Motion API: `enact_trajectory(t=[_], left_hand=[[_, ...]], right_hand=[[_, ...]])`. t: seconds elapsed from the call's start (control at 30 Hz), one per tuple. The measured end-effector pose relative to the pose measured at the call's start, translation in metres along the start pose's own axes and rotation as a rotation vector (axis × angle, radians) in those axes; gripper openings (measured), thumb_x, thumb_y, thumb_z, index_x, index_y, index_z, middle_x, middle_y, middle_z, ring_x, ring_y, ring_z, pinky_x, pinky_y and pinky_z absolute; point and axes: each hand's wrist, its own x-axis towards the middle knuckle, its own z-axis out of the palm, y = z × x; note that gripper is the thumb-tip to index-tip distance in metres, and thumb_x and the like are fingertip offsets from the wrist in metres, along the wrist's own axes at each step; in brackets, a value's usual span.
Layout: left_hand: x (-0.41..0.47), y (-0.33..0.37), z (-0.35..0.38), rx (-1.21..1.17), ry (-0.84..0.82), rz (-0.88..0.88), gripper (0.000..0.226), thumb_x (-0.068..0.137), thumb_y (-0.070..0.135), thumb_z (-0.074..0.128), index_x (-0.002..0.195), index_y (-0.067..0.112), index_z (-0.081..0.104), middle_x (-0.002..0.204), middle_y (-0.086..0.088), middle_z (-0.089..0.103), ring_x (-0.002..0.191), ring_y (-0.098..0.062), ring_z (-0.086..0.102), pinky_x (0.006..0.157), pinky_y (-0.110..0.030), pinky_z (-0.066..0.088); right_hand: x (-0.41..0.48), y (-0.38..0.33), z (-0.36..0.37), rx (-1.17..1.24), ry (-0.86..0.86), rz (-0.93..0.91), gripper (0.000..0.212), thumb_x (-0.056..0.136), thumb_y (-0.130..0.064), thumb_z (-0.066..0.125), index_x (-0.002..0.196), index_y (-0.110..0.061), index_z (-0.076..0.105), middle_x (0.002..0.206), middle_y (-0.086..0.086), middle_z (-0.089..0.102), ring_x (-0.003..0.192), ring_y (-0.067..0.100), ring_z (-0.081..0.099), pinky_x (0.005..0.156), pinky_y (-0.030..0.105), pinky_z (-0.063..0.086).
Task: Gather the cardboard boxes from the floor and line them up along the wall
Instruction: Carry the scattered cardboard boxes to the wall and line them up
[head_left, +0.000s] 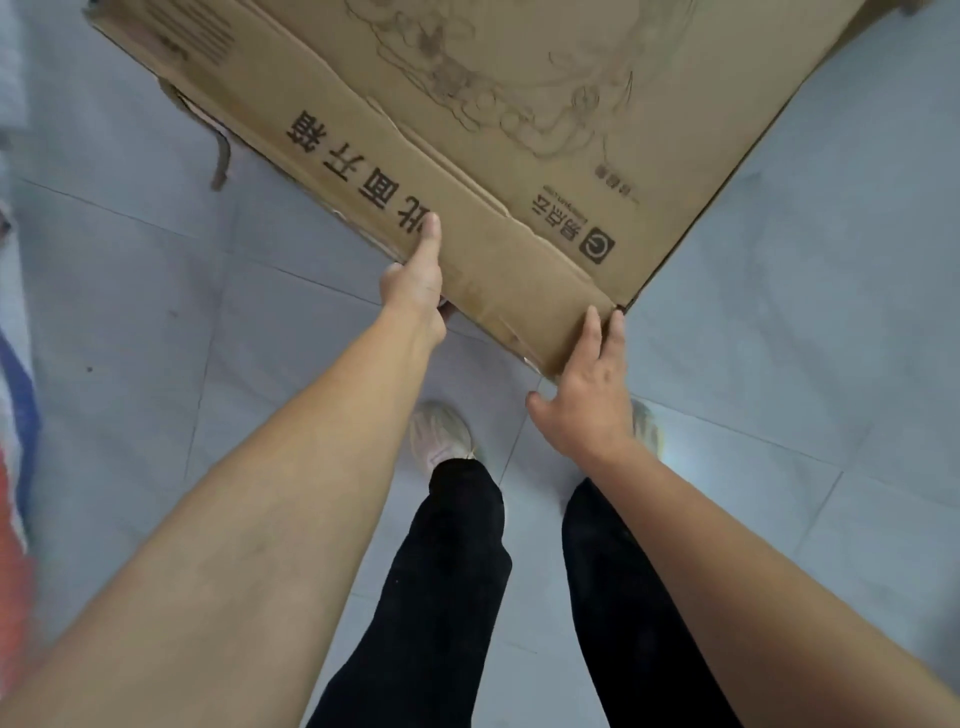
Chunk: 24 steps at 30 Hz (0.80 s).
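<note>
A large brown cardboard box (519, 119) with black printed characters and a line drawing fills the upper part of the view, held off the grey tiled floor. My left hand (415, 280) grips its near edge, thumb laid flat on the printed flap and fingers tucked underneath. My right hand (587, 384) lies with straight fingers against the box's near corner, thumb spread to the left. The far side of the box is out of frame.
My legs in black trousers and light shoes (441, 436) stand on the grey floor tiles (810, 322) below the box. A red, white and blue object (15, 415) runs along the left edge. A loose strip of cardboard or tape (221, 156) hangs under the box's left side.
</note>
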Motion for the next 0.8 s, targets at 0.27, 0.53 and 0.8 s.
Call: enact_trajectory(t=[0.27, 0.53, 0.8], left_hand=[[-0.178, 0.121, -0.003, 0.204, 0.054, 0.329, 0.051, 0.092, 0.039, 0.068, 0.120, -0.002, 0.055, 0.116, -0.005, 0.059, 0.108, -0.018, 0.056, 0.094, -0.026, 0.043], [-0.328, 0.143, -0.075, 0.615, 0.245, 0.548, 0.028, 0.096, 0.035, 0.060, 0.096, 0.008, 0.067, 0.102, -0.006, 0.070, 0.090, -0.026, 0.067, 0.083, -0.043, 0.058], [-0.502, 0.070, -0.257, 0.840, 0.605, 0.439, 0.024, 0.095, 0.043, 0.057, 0.093, 0.019, 0.060, 0.086, 0.002, 0.061, 0.074, -0.018, 0.056, 0.055, -0.029, 0.042]], right_hand=[[-0.094, -0.065, -0.129, 0.008, 0.193, -0.126, 0.085, 0.069, -0.065, 0.072, 0.130, -0.018, 0.036, 0.124, 0.006, 0.038, 0.117, 0.027, 0.043, 0.098, 0.040, 0.045], [-0.197, -0.110, -0.231, -0.314, -0.517, -0.302, 0.110, 0.064, -0.083, 0.070, 0.152, -0.030, 0.030, 0.151, 0.002, 0.035, 0.134, 0.026, 0.044, 0.109, 0.042, 0.039], [-0.309, -0.203, -0.275, -0.450, -0.120, -0.690, 0.107, 0.093, -0.035, 0.068, 0.158, -0.015, -0.015, 0.161, 0.016, 0.019, 0.142, 0.035, 0.034, 0.108, 0.044, 0.037]])
